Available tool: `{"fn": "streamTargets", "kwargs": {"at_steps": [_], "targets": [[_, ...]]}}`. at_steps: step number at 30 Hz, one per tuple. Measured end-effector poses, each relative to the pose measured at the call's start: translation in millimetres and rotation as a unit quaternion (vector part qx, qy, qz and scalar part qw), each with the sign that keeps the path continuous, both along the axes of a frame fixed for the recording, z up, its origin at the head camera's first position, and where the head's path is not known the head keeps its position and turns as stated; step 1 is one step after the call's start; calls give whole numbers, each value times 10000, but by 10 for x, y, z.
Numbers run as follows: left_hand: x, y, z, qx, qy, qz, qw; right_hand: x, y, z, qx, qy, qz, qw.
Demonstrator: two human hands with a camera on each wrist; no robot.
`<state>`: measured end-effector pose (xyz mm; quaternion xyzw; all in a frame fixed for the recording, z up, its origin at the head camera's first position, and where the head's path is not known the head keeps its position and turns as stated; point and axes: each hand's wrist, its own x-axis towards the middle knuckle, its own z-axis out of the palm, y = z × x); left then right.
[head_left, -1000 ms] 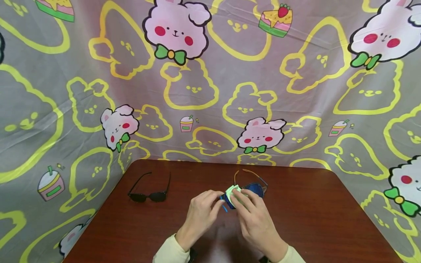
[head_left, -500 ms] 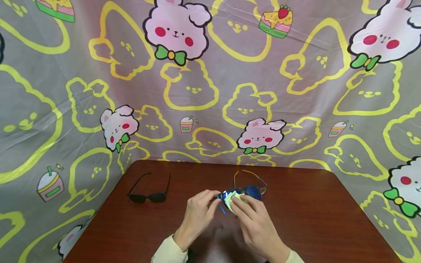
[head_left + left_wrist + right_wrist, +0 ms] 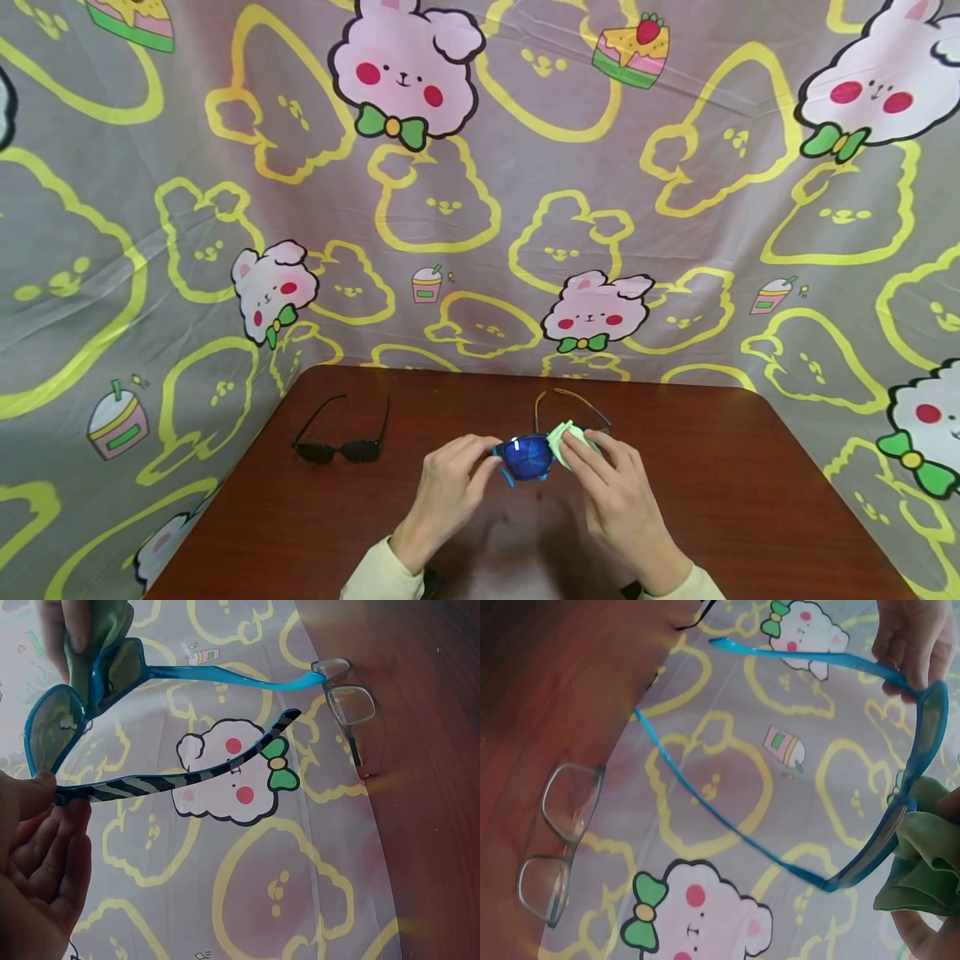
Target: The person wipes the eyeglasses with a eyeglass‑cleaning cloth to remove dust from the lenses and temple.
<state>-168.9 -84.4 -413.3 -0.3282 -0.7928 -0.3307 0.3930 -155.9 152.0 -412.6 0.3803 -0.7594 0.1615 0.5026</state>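
My left hand [image 3: 450,487] pinches one corner of a pair of blue-framed sunglasses [image 3: 527,457] by the hinge, keeping them raised over the table. Their mirrored lenses face me in the head view, and both temples [image 3: 142,786] are spread, one striped on its outer side. With my right hand [image 3: 626,500] I grip a folded pale green cloth [image 3: 567,440] against the other lens. In the right wrist view the cloth [image 3: 930,862] wraps over that lens and its rim, hiding part of it.
Black sunglasses [image 3: 360,451] lie at the left of the brown table [image 3: 720,467], temples spread. Behind the raised pair are clear-lensed eyeglasses [image 3: 571,806], mostly hidden in the head view. A cartoon-print cloth backdrop [image 3: 465,200] surrounds the table's back and sides.
My right hand and the cloth have moved right, from the left lens to the right lens, uncovering the left one. My left hand keeps its pinch, shifted slightly left.
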Motion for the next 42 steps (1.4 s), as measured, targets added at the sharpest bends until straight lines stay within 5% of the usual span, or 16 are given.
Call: {"fn": "streamTargets", "kwargs": {"at_steps": [10, 18, 29, 42], "targets": [[-3, -71, 20, 221, 313, -147, 9992, 2, 196, -2, -731, -900, -123, 9932], [13, -108, 19, 204, 397, -294, 9986, 27, 279, -76, -1355, -1985, -277, 9703], [32, -117, -39, 204, 447, -427, 9979, 59, 262, -68, -2092, -2410, -13, 9477], [-16, -124, -45, 300, 584, -681, 9955, 284, 92, 263, -2831, -3389, 186, 8970]]}}
